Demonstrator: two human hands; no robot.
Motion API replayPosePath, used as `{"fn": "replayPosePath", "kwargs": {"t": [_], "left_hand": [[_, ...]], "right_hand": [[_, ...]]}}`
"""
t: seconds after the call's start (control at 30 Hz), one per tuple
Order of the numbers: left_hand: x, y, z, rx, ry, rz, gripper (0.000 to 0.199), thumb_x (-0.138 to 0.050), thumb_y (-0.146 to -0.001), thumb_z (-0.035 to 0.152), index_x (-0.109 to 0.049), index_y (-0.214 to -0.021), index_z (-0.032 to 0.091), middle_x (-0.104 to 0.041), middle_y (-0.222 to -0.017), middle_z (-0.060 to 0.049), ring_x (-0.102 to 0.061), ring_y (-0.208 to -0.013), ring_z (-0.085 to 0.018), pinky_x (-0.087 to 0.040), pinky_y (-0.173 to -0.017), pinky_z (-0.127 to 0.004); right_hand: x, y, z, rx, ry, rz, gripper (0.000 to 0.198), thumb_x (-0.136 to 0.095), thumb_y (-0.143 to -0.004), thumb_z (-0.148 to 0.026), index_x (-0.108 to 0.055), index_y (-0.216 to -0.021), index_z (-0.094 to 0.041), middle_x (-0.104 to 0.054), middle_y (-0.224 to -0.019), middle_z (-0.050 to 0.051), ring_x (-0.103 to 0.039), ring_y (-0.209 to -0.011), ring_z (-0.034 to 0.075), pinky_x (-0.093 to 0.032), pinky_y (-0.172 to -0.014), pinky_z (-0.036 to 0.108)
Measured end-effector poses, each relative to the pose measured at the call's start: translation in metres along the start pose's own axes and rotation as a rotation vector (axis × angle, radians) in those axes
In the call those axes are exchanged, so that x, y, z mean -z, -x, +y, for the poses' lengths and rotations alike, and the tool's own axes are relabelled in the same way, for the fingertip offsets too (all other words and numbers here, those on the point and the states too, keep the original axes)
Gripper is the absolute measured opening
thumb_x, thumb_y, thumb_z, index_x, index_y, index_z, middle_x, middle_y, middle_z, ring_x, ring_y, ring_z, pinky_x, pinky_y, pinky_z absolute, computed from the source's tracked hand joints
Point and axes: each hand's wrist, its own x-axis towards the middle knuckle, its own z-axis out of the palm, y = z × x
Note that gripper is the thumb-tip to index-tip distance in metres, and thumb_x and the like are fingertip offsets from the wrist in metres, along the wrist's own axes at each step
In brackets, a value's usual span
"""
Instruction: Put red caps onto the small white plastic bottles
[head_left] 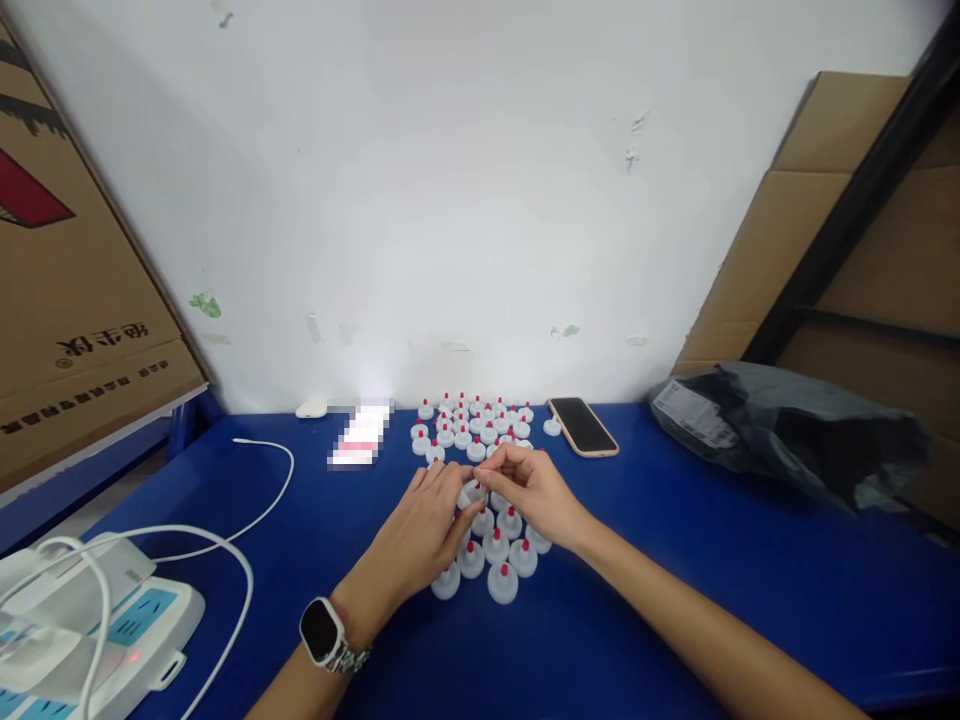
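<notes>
My left hand (431, 520) is closed around a white nozzle cap (472, 492), its thumb and fingertips about the rim. My right hand (529, 490) meets it from the other side, thumb and forefinger pinched at the top of that cap. What lies right between the fingertips is mostly hidden, perhaps a small red tip. Below the hands stand several white caps with red tips, such as the front cap (502, 584). Behind them a denser group of the same caps (463, 438) reaches toward the wall. Both hands hover over the near group and cover part of it.
A phone (585, 428) lies at the back right, beside a single white cap (552, 427). Further right is a dark plastic parcel (780, 430). A power strip (157, 630) with white cables (251, 590) occupies the left front. Cardboard boxes (82, 280) lean at left.
</notes>
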Motion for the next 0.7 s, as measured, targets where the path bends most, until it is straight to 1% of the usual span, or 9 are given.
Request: {"fn": "replayPosePath", "kwargs": {"t": [0.07,0.13,0.27,0.33,0.4,0.53,0.57,0.63,0.7], "left_hand": [[0.001,-0.001,0.002,-0.008,0.008,0.02,0.025,-0.036,-0.1,0.033,-0.046,-0.118,0.019,-0.059,-0.105,-0.009,-0.054,-0.096,-0.024,-0.044,-0.086,-0.042],[0.002,-0.002,0.003,-0.014,0.022,0.046,0.026,-0.037,-0.099,0.033,-0.045,-0.12,0.019,-0.059,-0.107,-0.01,-0.054,-0.098,-0.024,-0.044,-0.087,-0.042],[0.003,-0.006,0.003,-0.052,0.06,0.075,0.032,-0.039,-0.099,0.031,-0.041,-0.129,0.021,-0.057,-0.119,-0.011,-0.054,-0.105,-0.025,-0.045,-0.093,-0.044],[0.003,-0.009,0.003,-0.072,0.083,0.077,0.039,-0.04,-0.098,0.031,-0.036,-0.136,0.022,-0.055,-0.127,-0.012,-0.053,-0.112,-0.025,-0.044,-0.098,-0.046],[0.002,-0.013,0.003,-0.077,0.124,0.066,0.045,-0.04,-0.099,0.031,-0.03,-0.142,0.022,-0.051,-0.133,-0.013,-0.05,-0.118,-0.026,-0.043,-0.102,-0.047],[0.003,-0.026,0.005,-0.054,0.206,0.043,0.051,-0.038,-0.099,0.033,-0.024,-0.147,0.023,-0.049,-0.137,-0.014,-0.049,-0.125,-0.025,-0.043,-0.105,-0.046],[0.005,-0.03,0.004,-0.058,0.211,0.05,0.052,-0.039,-0.099,0.033,-0.023,-0.148,0.023,-0.048,-0.138,-0.014,-0.048,-0.126,-0.025,-0.042,-0.106,-0.046],[0.01,-0.037,-0.002,-0.067,0.203,0.078,0.058,-0.043,-0.098,0.036,-0.02,-0.149,0.023,-0.046,-0.14,-0.014,-0.046,-0.128,-0.026,-0.039,-0.108,-0.047],[0.015,-0.041,-0.01,-0.038,0.189,0.11,0.069,-0.05,-0.094,0.041,-0.016,-0.151,0.022,-0.049,-0.136,-0.015,-0.048,-0.125,-0.026,-0.039,-0.107,-0.048]], "right_hand": [[-0.001,0.0,-0.001,0.007,-0.002,0.003,0.029,-0.067,-0.082,-0.045,-0.057,-0.083,-0.018,-0.062,-0.077,0.001,-0.057,-0.071,0.013,-0.044,-0.066,0.026],[0.0,0.001,-0.004,0.028,0.056,0.007,0.029,-0.061,-0.086,-0.047,-0.053,-0.086,-0.019,-0.059,-0.075,-0.001,-0.054,-0.068,0.012,-0.042,-0.063,0.026],[0.003,0.004,-0.012,0.108,0.415,-0.046,0.031,-0.041,-0.097,-0.046,-0.041,-0.078,-0.021,-0.045,-0.067,-0.004,-0.042,-0.061,0.011,-0.035,-0.059,0.025],[0.004,0.005,-0.016,0.137,0.546,-0.079,0.031,-0.032,-0.1,-0.042,-0.039,-0.078,-0.021,-0.044,-0.068,-0.004,-0.041,-0.062,0.011,-0.034,-0.061,0.026],[0.004,0.004,-0.019,0.155,0.577,-0.079,0.029,-0.028,-0.101,-0.04,-0.04,-0.082,-0.022,-0.047,-0.071,-0.003,-0.043,-0.063,0.012,-0.035,-0.063,0.026],[0.005,-0.001,-0.023,0.193,0.548,-0.053,0.029,-0.025,-0.102,-0.039,-0.045,-0.091,-0.022,-0.05,-0.076,-0.001,-0.046,-0.068,0.013,-0.037,-0.065,0.027],[0.007,-0.003,-0.025,0.201,0.548,-0.048,0.029,-0.026,-0.101,-0.04,-0.045,-0.091,-0.022,-0.05,-0.076,-0.001,-0.046,-0.067,0.013,-0.037,-0.065,0.026],[0.015,-0.009,-0.03,0.221,0.569,-0.019,0.03,-0.029,-0.101,-0.04,-0.045,-0.084,-0.021,-0.049,-0.072,-0.002,-0.045,-0.065,0.012,-0.036,-0.063,0.026],[0.028,-0.015,-0.035,0.232,0.616,0.052,0.032,-0.033,-0.099,-0.04,-0.043,-0.076,-0.02,-0.046,-0.067,-0.003,-0.043,-0.062,0.012,-0.034,-0.06,0.026]]}}
